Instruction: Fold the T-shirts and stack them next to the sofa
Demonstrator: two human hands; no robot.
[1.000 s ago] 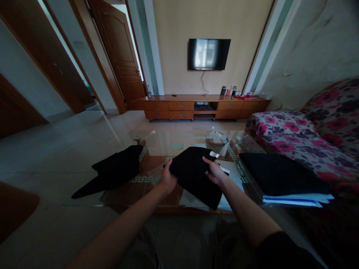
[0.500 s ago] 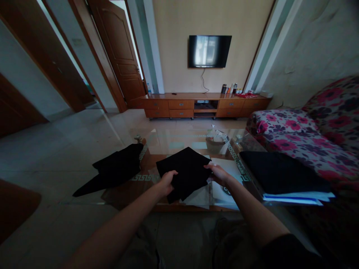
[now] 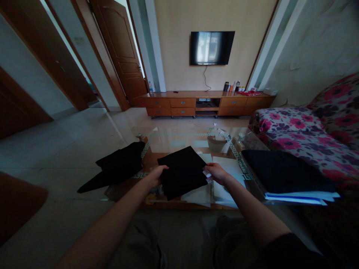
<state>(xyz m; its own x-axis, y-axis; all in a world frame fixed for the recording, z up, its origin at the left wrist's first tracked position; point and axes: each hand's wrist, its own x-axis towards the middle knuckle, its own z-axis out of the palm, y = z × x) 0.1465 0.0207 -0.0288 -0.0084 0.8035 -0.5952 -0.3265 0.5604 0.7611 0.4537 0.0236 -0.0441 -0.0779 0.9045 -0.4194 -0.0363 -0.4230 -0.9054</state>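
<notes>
A folded piece of black clothing [image 3: 183, 172] is in front of me over the glass table [image 3: 159, 144]. My left hand [image 3: 158, 175] grips its left edge, thumb on top. At its right edge my right hand [image 3: 216, 173] is closed on the cloth, and a small white label [image 3: 207, 174] shows beside the fingers. Whether the cloth rests on the glass or is held just above it, I cannot tell. Another black garment [image 3: 119, 164] lies loosely at the table's left end, partly over the edge.
Dark folded cloth [image 3: 286, 172] tops a stack with white and blue layers at the table's right. White sheets [image 3: 226, 168] show under or on the glass. A flowered sofa [image 3: 300, 130] stands right; a low wooden cabinet [image 3: 182, 102] is beyond, below a television [image 3: 211, 48].
My left hand has shifted left and up along the garment's edge. The garment looks squarer, with its lower flap lying more in line. My right hand remains at the right edge.
</notes>
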